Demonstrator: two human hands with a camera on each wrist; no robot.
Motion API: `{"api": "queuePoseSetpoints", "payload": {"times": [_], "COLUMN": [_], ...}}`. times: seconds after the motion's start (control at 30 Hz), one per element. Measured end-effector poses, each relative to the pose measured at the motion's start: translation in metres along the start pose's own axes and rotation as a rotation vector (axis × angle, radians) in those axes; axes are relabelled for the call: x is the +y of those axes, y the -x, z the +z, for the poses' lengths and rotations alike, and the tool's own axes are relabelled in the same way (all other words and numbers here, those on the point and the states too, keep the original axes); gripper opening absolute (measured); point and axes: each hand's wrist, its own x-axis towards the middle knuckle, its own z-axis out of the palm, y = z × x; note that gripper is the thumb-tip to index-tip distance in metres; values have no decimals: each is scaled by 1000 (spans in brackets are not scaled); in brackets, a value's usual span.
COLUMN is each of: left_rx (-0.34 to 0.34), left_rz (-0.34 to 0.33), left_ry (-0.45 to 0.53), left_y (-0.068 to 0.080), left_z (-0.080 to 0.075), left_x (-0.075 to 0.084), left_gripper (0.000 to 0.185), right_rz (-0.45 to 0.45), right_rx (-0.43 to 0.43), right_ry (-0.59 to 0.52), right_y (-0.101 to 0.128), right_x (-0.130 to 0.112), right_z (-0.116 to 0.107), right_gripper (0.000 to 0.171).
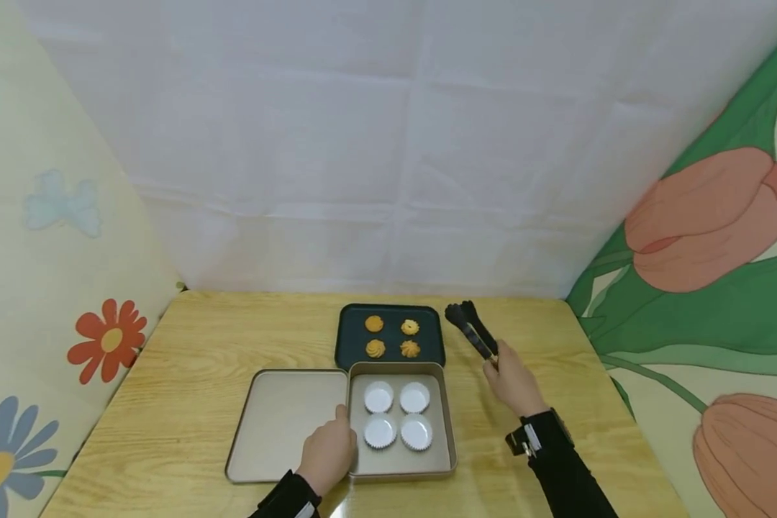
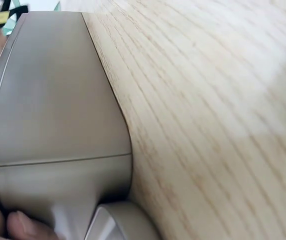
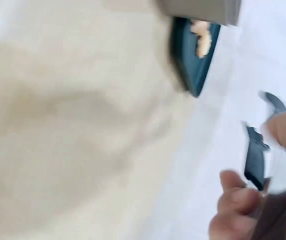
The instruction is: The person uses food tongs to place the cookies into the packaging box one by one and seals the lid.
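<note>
In the head view my left hand (image 1: 329, 452) grips the left wall of a square, champagne-coloured baking tin (image 1: 442, 460). Its fingers (image 2: 25, 225) show against the tin's side in the left wrist view. Four-sided and open-topped, the tin holds several white paper baking cups (image 1: 380, 430). My right hand (image 1: 515, 380) holds black tongs (image 1: 471, 327) up over the table, to the right of the tin; their two tips are apart with nothing between them. Behind the tin, a dark green tray (image 1: 350, 338) carries several golden cookies (image 1: 375, 349), spaced apart.
A flat lid (image 1: 291, 424) of the same colour lies left of the tin, partly behind my left hand. The wooden table (image 1: 194, 403) ends at a white cloth backdrop (image 1: 298, 180). Flower-patterned panels (image 1: 706, 309) stand at both sides.
</note>
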Motion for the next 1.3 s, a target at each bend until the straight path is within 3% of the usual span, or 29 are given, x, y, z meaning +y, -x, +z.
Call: {"api": "queuePoseSetpoints", "payload": {"times": [0.13,0.3,0.57,0.93,1.3], "left_rx": [-3,11,1,2,19], "left_rz": [-8,8,-2,-10,-17], "left_ry": [12,4,-8,-8,-18], "left_y": [1,2,2,3,3], "left_z": [2,4,8,7,5], "left_x": [1,3,5,3,2], "left_gripper": [29,32,34,30,28], "right_rz": [-103,-157,-141,-176,-281], "right_rx": [-17,-21,-101,-164,-97], "right_ry": [87,287,421,473,468], "right_y": [-22,-43,-66,-79,-84], "right_x": [-7,-13,-23,-39,-43], "right_z": [-7,-1,17,30,32], "right_gripper": [60,53,47,50,40]}}
